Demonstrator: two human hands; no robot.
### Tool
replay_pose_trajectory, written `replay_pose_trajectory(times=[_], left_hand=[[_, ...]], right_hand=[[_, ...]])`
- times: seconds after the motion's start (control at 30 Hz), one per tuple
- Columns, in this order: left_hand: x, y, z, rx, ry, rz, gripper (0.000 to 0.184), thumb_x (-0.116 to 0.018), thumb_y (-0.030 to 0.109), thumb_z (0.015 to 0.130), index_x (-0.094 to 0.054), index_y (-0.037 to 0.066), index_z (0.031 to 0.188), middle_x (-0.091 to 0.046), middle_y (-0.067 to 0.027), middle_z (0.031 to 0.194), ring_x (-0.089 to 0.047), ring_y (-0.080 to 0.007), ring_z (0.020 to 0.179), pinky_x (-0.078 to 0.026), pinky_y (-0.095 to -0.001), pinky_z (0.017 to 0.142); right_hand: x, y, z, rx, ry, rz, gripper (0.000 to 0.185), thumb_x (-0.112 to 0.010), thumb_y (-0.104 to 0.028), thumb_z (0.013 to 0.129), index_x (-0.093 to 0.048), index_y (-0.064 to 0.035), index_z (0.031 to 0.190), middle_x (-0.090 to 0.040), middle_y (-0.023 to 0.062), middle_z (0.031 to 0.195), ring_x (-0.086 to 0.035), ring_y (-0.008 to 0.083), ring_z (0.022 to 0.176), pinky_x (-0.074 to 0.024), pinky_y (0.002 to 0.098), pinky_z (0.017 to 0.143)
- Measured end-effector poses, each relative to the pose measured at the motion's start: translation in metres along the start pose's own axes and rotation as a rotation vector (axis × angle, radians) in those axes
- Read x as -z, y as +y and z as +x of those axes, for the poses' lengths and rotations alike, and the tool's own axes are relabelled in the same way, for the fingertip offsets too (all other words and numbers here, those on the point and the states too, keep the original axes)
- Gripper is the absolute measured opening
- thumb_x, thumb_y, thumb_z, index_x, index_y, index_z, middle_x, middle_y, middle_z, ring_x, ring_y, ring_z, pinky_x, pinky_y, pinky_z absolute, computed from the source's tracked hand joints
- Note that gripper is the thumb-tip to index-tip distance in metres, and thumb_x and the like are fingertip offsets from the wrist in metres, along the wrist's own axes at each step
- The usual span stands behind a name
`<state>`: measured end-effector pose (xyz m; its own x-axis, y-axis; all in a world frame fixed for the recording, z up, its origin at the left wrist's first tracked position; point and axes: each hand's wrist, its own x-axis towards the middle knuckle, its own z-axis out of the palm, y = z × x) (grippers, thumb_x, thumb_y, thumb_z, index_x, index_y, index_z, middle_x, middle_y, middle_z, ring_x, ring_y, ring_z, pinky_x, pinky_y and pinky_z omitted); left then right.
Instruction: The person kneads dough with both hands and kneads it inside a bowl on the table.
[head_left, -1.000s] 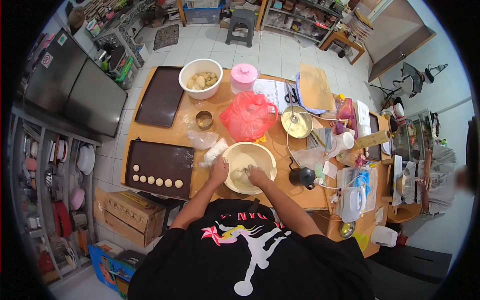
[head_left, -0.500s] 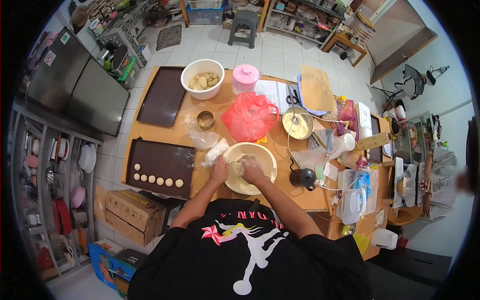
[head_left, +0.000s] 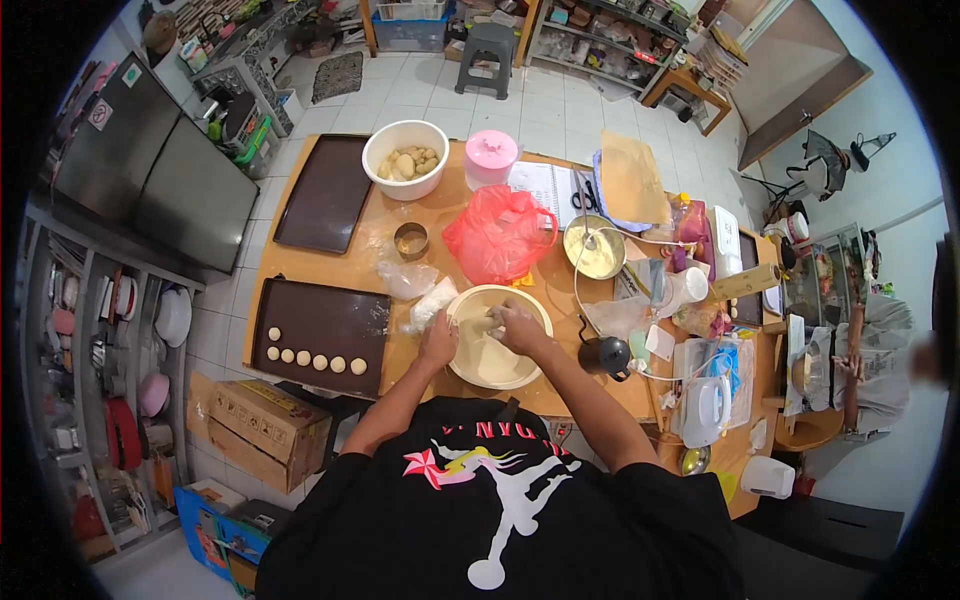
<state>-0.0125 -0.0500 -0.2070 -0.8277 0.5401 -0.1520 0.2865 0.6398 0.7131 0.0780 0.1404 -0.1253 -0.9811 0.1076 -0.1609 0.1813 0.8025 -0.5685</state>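
Observation:
A cream bowl [head_left: 487, 367] with pale flour or dough in it stands at the table's near edge. My left hand [head_left: 438, 340] is closed on the bowl's left rim. Over the bowl's right part is my right hand [head_left: 517, 328], its fingers bent together; whether something small is between them is too unclear to tell. Left of the bowl lies a white plastic bag [head_left: 430, 303]. Several small dough balls [head_left: 320, 363] sit on a dark tray [head_left: 330, 312] farther left.
Behind the bowl are a red plastic bag [head_left: 500, 235], a metal ring [head_left: 411, 240] and a white tub [head_left: 405, 160] of dough pieces. A black kettle [head_left: 604, 357] and a metal bowl [head_left: 595, 247] stand to the right. Another person [head_left: 875, 365] is at far right.
My right hand has risen from the dough at the bowl's bottom and moved right, its fingers now bent. My left hand has stayed at the rim.

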Motion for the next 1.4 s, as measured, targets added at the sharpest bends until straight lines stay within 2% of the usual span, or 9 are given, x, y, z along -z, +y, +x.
replay_pose_trajectory(times=[0.1, 0.4, 0.6, 0.8, 1.0, 1.1, 1.2, 1.3, 1.4], left_hand=[[0.007, 0.008, -0.002, 0.034, -0.020, -0.034, 0.033, -0.051, 0.020, 0.090, -0.043, 0.003, 0.116, -0.063, -0.0294, 0.092, -0.060, -0.0489, 0.088, -0.046, -0.0553, 0.079], [0.012, 0.019, -0.006, 0.089, -0.133, 0.020, 0.031, -0.051, 0.020, 0.090, -0.041, 0.003, 0.114, -0.063, -0.0303, 0.091, -0.060, -0.0492, 0.088, -0.046, -0.0560, 0.078], [0.015, 0.015, 0.001, 0.019, -0.027, 0.044, 0.033, -0.052, 0.020, 0.090, -0.042, -0.001, 0.114, -0.063, -0.0307, 0.093, -0.060, -0.0493, 0.089, -0.046, -0.0558, 0.079], [0.015, 0.012, 0.003, 0.035, -0.040, 0.001, 0.034, -0.052, 0.019, 0.090, -0.043, -0.003, 0.113, -0.061, -0.0333, 0.089, -0.058, -0.0518, 0.086, -0.046, -0.0564, 0.077], [0.015, 0.012, 0.005, 0.115, -0.110, 0.088, 0.037, -0.052, 0.020, 0.090, -0.042, 0.000, 0.119, -0.062, -0.0305, 0.098, -0.060, -0.0479, 0.093, -0.046, -0.0542, 0.082], [0.017, 0.015, 0.003, 0.100, -0.088, 0.018, 0.034, -0.052, 0.020, 0.090, -0.043, 0.000, 0.116, -0.063, -0.0291, 0.098, -0.059, -0.0471, 0.094, -0.046, -0.0537, 0.083], [0.014, 0.016, 0.001, 0.043, -0.019, 0.001, 0.031, -0.051, 0.019, 0.090, -0.044, 0.000, 0.114, -0.063, -0.0284, 0.099, -0.059, -0.0466, 0.095, -0.046, -0.0532, 0.083], [0.016, 0.019, 0.001, 0.093, -0.040, -0.010, 0.032, -0.051, 0.018, 0.090, -0.044, 0.000, 0.115, -0.062, -0.0287, 0.098, -0.059, -0.0467, 0.095, -0.046, -0.0532, 0.084], [0.014, 0.016, 0.002, 0.104, -0.047, 0.014, 0.032, -0.051, 0.019, 0.091, -0.044, 0.000, 0.116, -0.062, -0.0295, 0.099, -0.059, -0.0476, 0.095, -0.046, -0.0536, 0.083]], right_hand=[[-0.029, 0.014, -0.024, -0.049, -0.020, 0.034, 0.031, -0.060, -0.027, 0.085, -0.061, -0.0126, 0.112, -0.053, 0.0174, 0.112, -0.059, 0.0367, 0.101, -0.0469, 0.0466, 0.088], [-0.056, 0.035, -0.038, -0.115, -0.420, -0.064, 0.036, -0.051, -0.019, 0.085, -0.058, -0.0105, 0.119, -0.061, 0.0239, 0.112, -0.057, 0.0384, 0.108, -0.0442, 0.0470, 0.093], [-0.054, 0.026, -0.014, -0.222, -0.265, 0.029, 0.041, -0.048, -0.018, 0.084, -0.051, -0.0086, 0.124, -0.063, 0.0220, 0.110, -0.059, 0.0382, 0.106, -0.0442, 0.0467, 0.093], [-0.048, 0.029, 0.025, -0.434, -0.321, 0.082, 0.037, -0.051, -0.021, 0.083, -0.060, -0.0078, 0.117, -0.065, 0.0207, 0.106, -0.061, 0.0354, 0.105, -0.0472, 0.0435, 0.091], [-0.044, -0.004, 0.040, -0.591, -0.175, -0.201, 0.037, -0.057, -0.027, 0.082, -0.063, -0.0043, 0.111, -0.064, 0.0206, 0.107, -0.061, 0.0367, 0.104, -0.0491, 0.0423, 0.089], [-0.062, 0.001, 0.025, -0.497, 0.123, -0.156, 0.026, -0.063, -0.020, 0.077, -0.067, -0.0045, 0.098, -0.061, 0.0209, 0.104, -0.062, 0.0359, 0.097, -0.0490, 0.0465, 0.084], [-0.061, 0.008, 0.008, -0.462, 0.362, -0.035, 0.029, -0.066, -0.020, 0.077, -0.063, -0.0021, 0.100, -0.058, 0.0196, 0.105, -0.059, 0.0377, 0.098, -0.0483, 0.0444, 0.085], [-0.058, 0.016, -0.018, -0.429, 0.236, 0.133, 0.032, -0.067, -0.017, 0.077, -0.061, -0.0042, 0.105, -0.057, 0.0190, 0.103, -0.059, 0.0357, 0.094, -0.0471, 0.0468, 0.083], [-0.045, -0.007, -0.049, -0.252, 0.170, 0.207, 0.039, -0.064, -0.014, 0.078, -0.057, 0.0009, 0.114, -0.054, 0.0213, 0.116, -0.057, 0.0374, 0.105, -0.0454, 0.0463, 0.090]])
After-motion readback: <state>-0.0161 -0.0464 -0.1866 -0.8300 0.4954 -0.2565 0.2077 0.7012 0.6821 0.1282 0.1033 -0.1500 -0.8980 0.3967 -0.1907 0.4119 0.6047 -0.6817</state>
